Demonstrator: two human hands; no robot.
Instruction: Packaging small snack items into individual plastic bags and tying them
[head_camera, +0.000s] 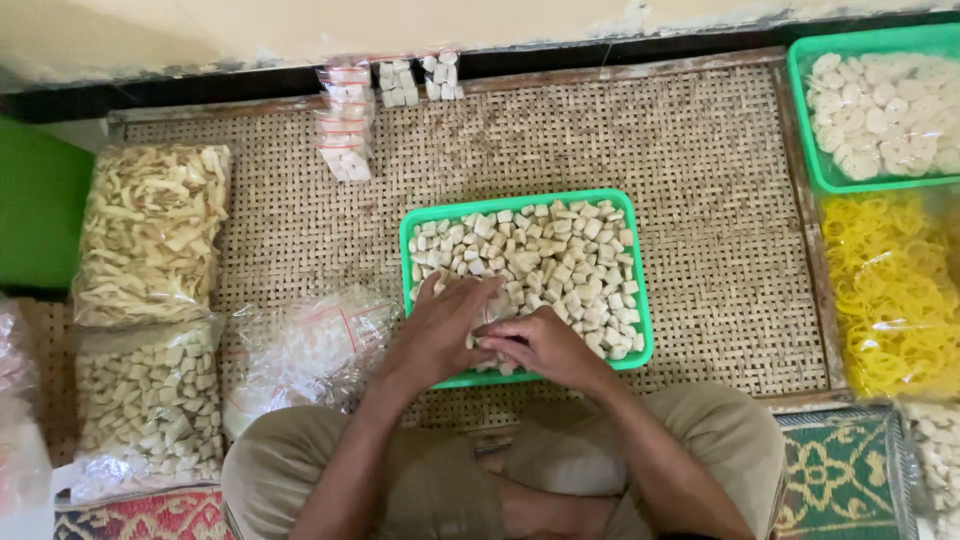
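Left hand (440, 335) and right hand (540, 345) touch over pale cubes (545, 250) at 6 o'clock of green tray (640, 300), grip impossible to tell, empty bags (300, 350) at 9 o'clock

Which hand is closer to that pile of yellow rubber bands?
Right. The right hand rests in the green tray, on the side toward the yellow rubber bands; the left hand sits beside it, farther away.

Your green tray (412, 232) sits flat on the woven mat, heaped with pale cube snacks (545, 255).
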